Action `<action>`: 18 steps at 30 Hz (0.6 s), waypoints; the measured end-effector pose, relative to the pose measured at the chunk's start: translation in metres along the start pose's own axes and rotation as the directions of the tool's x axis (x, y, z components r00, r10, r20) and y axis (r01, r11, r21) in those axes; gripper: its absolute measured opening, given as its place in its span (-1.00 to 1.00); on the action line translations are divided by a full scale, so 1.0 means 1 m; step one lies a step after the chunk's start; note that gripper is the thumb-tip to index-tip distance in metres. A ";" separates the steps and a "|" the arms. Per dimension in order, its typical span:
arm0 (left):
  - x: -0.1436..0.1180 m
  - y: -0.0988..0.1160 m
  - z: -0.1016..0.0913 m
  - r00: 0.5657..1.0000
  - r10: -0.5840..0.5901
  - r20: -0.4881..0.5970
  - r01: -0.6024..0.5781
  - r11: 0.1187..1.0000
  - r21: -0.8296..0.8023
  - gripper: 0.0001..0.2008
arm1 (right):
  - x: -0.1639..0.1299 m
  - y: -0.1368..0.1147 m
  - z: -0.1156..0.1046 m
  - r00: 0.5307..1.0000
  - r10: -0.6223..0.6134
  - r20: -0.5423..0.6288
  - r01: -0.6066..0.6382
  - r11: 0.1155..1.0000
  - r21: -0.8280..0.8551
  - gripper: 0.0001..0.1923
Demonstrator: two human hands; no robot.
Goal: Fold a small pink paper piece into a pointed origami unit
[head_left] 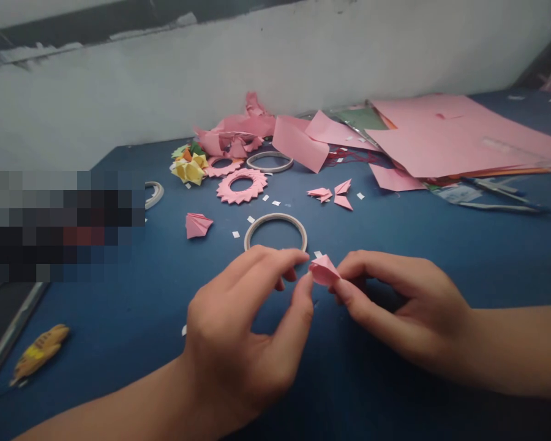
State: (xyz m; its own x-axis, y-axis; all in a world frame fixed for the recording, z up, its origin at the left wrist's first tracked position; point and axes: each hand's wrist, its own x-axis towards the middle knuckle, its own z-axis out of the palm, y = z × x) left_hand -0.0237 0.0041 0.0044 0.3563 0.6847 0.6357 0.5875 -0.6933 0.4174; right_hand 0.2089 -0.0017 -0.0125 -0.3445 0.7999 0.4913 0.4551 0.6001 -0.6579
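A: Pink paper, folded small: the fold [324,269] sits between both hands, low over the blue table [441,245], just in front of the tape ring [276,231].

B: How do the hands stand?

A: The right hand [404,306] pinches the fold's right edge between thumb and forefinger. The left hand [243,324] touches its left edge with the thumb tip, forefinger arched above; the other fingers curl loosely. The underside of the fold is hidden by the fingertips, so its full shape is hard to make out.

B: Anything else obscured?

A: A blurred patch [62,226] covers the left side, so nothing there can be told. Both forearms are cut off by the bottom and right edges. A yellow object [39,353] lies near the table's left edge; I cannot tell what it is.

B: Open room?

A: Bare table lies to the right of the hands and between them and the rosette [242,185]. Farther back, pink sheets [450,138] crowd the right rear, scraps [239,138] pile by the wall [257,67], and small folded bits [333,195] and another folded piece [197,224] lie well apart from the hands.
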 end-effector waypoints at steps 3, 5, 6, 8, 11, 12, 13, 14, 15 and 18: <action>0.005 0.000 -0.006 0.997 0.032 0.066 -0.032 0.999 0.004 -0.85 | 0.000 0.001 0.001 0.999 -0.043 -0.008 0.043 0.999 -0.012 -0.77; 0.006 -0.001 -0.007 0.997 0.028 0.068 -0.025 0.999 -0.035 -0.81 | 0.000 0.001 0.002 0.999 -0.052 -0.012 0.052 0.999 -0.015 -0.77; 0.005 -0.001 -0.005 0.996 0.033 0.084 -0.029 0.998 -0.048 -0.79 | 0.000 0.001 0.002 0.999 -0.053 -0.012 0.053 0.999 -0.015 -0.77; 0.002 -0.002 0.001 0.997 0.059 0.048 -0.056 0.997 -0.060 -0.77 | 0.000 0.001 0.002 0.999 -0.052 -0.013 0.052 0.999 -0.014 -0.77; -0.004 -0.004 0.011 0.995 0.078 -0.055 -0.081 0.996 -0.046 -0.79 | 0.001 0.001 0.002 0.999 -0.049 -0.010 0.049 0.999 -0.015 -0.76; -0.005 -0.004 0.012 0.993 0.088 -0.077 -0.090 0.995 -0.035 -0.81 | 0.001 0.001 0.002 0.999 -0.045 -0.009 0.045 0.999 -0.015 -0.76; -0.005 -0.005 0.013 0.991 0.097 -0.095 -0.099 0.995 -0.020 -0.82 | 0.001 0.001 0.002 0.999 -0.042 -0.011 0.042 0.999 -0.014 -0.76; -0.005 -0.005 0.013 0.990 0.112 -0.083 -0.113 0.994 -0.001 -0.83 | 0.001 0.002 0.003 0.999 -0.035 -0.010 0.035 0.999 -0.014 -0.75; -0.005 -0.005 0.011 0.989 0.133 -0.068 -0.132 0.991 0.019 -0.84 | 0.001 0.002 0.003 1.000 -0.027 -0.011 0.026 1.000 -0.013 -0.75; -0.002 -0.003 0.006 0.985 0.175 0.010 -0.175 0.982 0.071 -0.84 | 0.000 0.002 0.004 1.000 0.000 -0.013 0.000 1.000 -0.008 -0.74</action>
State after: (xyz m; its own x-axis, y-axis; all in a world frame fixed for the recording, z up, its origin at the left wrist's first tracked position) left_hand -0.0215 0.0061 -0.0025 0.4610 0.5554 0.6921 0.5662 -0.7846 0.2525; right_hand 0.2063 -0.0001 -0.0162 -0.3333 0.8001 0.4988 0.4617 0.5997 -0.6536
